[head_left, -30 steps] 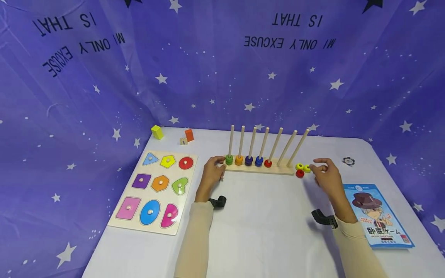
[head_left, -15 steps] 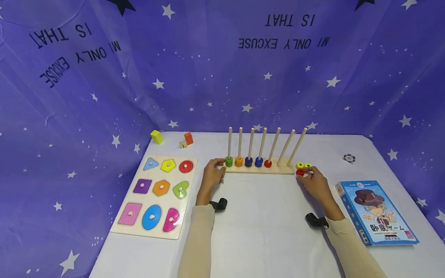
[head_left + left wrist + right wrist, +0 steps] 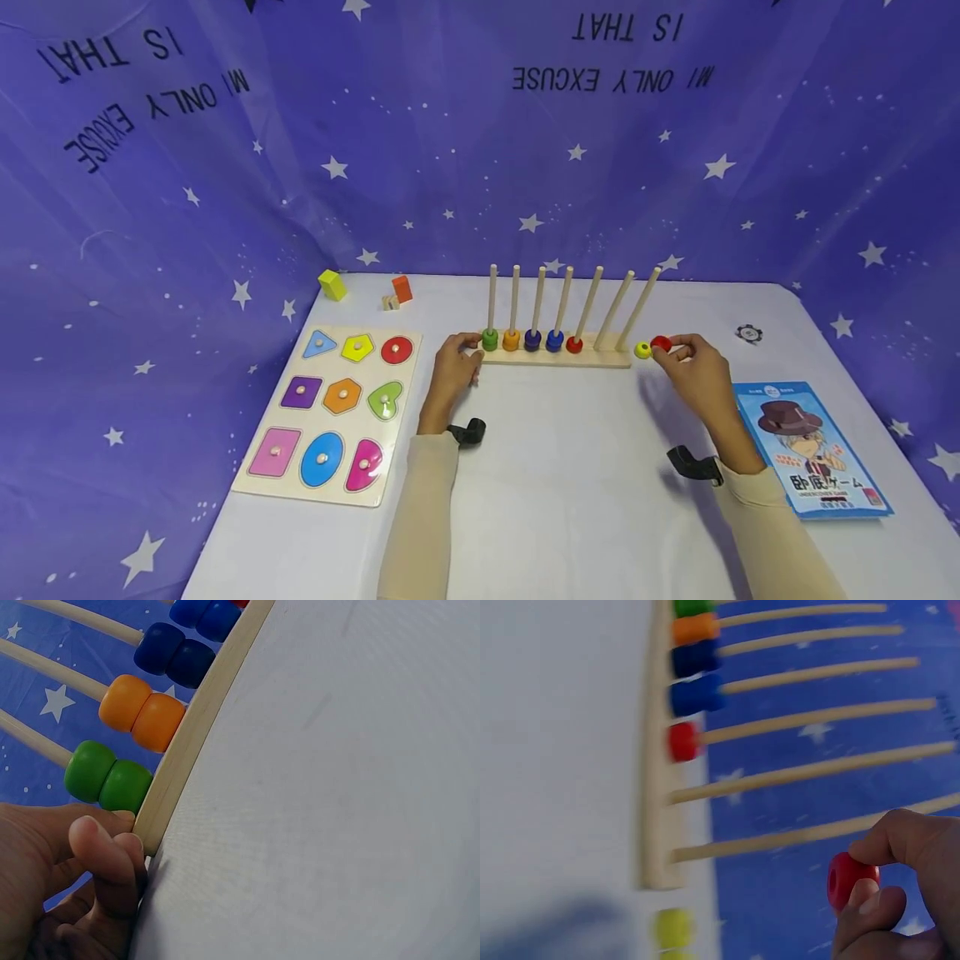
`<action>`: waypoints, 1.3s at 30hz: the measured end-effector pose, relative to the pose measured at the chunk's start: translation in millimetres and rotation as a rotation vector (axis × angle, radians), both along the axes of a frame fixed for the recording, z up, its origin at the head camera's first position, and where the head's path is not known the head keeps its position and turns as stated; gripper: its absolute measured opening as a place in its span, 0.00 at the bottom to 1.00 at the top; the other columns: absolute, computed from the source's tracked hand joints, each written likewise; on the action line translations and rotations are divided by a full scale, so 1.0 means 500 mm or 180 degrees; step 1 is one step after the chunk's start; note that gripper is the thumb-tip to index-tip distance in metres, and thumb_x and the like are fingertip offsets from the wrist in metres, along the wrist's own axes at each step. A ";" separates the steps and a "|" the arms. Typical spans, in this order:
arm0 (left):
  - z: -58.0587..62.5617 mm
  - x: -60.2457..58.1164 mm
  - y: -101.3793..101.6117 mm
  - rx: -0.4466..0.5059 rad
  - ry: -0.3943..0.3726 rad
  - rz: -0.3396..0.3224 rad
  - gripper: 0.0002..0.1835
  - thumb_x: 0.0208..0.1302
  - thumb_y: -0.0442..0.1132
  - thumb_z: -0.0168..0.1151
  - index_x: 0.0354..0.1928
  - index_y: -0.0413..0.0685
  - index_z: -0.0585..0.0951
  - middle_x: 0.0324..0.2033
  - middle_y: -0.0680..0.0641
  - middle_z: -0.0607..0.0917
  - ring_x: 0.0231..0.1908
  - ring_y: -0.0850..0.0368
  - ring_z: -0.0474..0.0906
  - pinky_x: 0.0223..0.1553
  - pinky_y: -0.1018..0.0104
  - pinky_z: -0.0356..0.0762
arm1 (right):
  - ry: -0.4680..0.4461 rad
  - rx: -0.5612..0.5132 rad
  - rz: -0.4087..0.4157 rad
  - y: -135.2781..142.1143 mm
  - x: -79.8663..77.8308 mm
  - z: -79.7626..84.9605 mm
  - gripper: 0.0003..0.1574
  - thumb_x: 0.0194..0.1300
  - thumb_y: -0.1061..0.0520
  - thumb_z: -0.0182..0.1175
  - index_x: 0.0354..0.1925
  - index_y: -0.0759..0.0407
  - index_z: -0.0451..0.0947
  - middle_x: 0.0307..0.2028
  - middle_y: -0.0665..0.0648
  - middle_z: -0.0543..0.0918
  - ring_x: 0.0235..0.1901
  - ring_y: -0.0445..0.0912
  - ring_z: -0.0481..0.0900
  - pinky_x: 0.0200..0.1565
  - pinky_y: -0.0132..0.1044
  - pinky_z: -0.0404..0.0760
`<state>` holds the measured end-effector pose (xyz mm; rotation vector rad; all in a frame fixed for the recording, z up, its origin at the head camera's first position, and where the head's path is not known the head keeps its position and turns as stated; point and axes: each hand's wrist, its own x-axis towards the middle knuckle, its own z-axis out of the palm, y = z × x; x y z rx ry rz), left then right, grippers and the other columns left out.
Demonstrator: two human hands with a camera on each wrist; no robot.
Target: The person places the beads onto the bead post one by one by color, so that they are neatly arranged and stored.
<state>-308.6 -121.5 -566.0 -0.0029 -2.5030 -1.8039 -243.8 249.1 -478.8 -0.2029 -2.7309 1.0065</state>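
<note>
A wooden peg rack point(image 3: 555, 357) with a row of upright rods stands on the table. From the left, its rods carry green point(image 3: 109, 776), orange point(image 3: 142, 712), dark blue and blue bead pairs, then one red bead point(image 3: 683, 742); the two rightmost rods are bare. My left hand point(image 3: 454, 369) grips the left end of the rack's base, fingertips beside the green beads. Right of the rack, my right hand point(image 3: 697, 372) pinches another red bead point(image 3: 853, 880) between thumb and fingers, raised off the table. Two yellow beads point(image 3: 674, 928) lie by the rack's right end.
A shape puzzle board point(image 3: 330, 417) lies on the left of the table. Behind it are a yellow block point(image 3: 332, 285), an orange block point(image 3: 402, 289) and a small wooden piece point(image 3: 391, 302). On the right are a blue game box point(image 3: 813, 450) and a round chip point(image 3: 749, 334).
My right hand has gone from the yellow beads to the loose red bead, taken hold of it and lifted it. The left hand stays at the rack's left end.
</note>
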 end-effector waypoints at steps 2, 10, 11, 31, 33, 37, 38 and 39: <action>0.004 -0.001 -0.002 0.0010 0.0016 -0.0014 0.14 0.62 0.32 0.61 0.50 0.45 0.80 0.42 0.45 0.76 0.14 0.60 0.73 0.14 0.70 0.74 | 0.0191 -0.0023 0.0004 -0.013 0.002 0.049 0.32 0.63 0.39 0.58 0.50 0.65 0.72 0.31 0.59 0.77 0.20 0.47 0.71 0.14 0.34 0.68; 0.010 0.005 -0.004 -0.0005 -0.0028 -0.0016 0.15 0.62 0.32 0.61 0.51 0.44 0.80 0.43 0.44 0.77 0.14 0.61 0.72 0.14 0.71 0.72 | 0.0542 -0.0151 0.0366 -0.086 -0.010 0.210 0.31 0.63 0.39 0.58 0.54 0.59 0.73 0.32 0.55 0.77 0.22 0.48 0.71 0.16 0.35 0.69; 0.010 0.005 -0.005 -0.0030 -0.0022 0.0002 0.15 0.62 0.32 0.61 0.51 0.44 0.80 0.43 0.44 0.77 0.13 0.61 0.72 0.13 0.72 0.71 | 0.0518 -0.0137 0.0448 -0.099 -0.016 0.223 0.31 0.63 0.39 0.58 0.55 0.59 0.73 0.33 0.55 0.77 0.23 0.48 0.71 0.17 0.36 0.70; 0.003 0.006 -0.006 0.0043 0.0097 -0.0042 0.15 0.61 0.30 0.61 0.51 0.42 0.79 0.43 0.41 0.76 0.13 0.62 0.71 0.12 0.72 0.71 | 0.0279 0.0205 0.0810 -0.173 -0.086 0.247 0.34 0.66 0.38 0.56 0.61 0.58 0.71 0.31 0.57 0.76 0.25 0.50 0.72 0.20 0.39 0.70; 0.004 0.005 -0.005 0.0028 0.0089 -0.0042 0.15 0.61 0.30 0.61 0.51 0.42 0.79 0.43 0.41 0.76 0.12 0.62 0.71 0.12 0.72 0.71 | 0.0387 0.0128 0.0732 -0.161 -0.079 0.248 0.34 0.66 0.36 0.54 0.61 0.56 0.71 0.31 0.56 0.76 0.25 0.50 0.74 0.21 0.39 0.72; 0.005 0.003 -0.006 0.0016 0.0095 -0.0039 0.15 0.61 0.30 0.61 0.51 0.41 0.79 0.43 0.40 0.76 0.12 0.61 0.71 0.12 0.71 0.72 | 0.0551 -0.0039 0.0458 -0.117 -0.070 0.226 0.30 0.68 0.38 0.52 0.60 0.53 0.72 0.31 0.56 0.78 0.21 0.48 0.77 0.18 0.36 0.73; 0.004 0.003 -0.006 0.0013 0.0107 -0.0040 0.15 0.61 0.30 0.61 0.51 0.41 0.79 0.43 0.40 0.76 0.12 0.61 0.71 0.12 0.71 0.72 | 0.0554 -0.0082 0.0366 -0.101 -0.069 0.212 0.30 0.68 0.39 0.52 0.60 0.53 0.72 0.31 0.56 0.79 0.20 0.47 0.77 0.17 0.35 0.73; 0.004 0.003 -0.007 0.0009 0.0114 -0.0040 0.15 0.61 0.30 0.61 0.51 0.41 0.79 0.43 0.40 0.76 0.12 0.61 0.71 0.12 0.71 0.72 | 0.0514 -0.0104 0.0261 -0.085 -0.069 0.196 0.30 0.68 0.39 0.51 0.60 0.54 0.72 0.32 0.56 0.79 0.19 0.46 0.77 0.17 0.35 0.73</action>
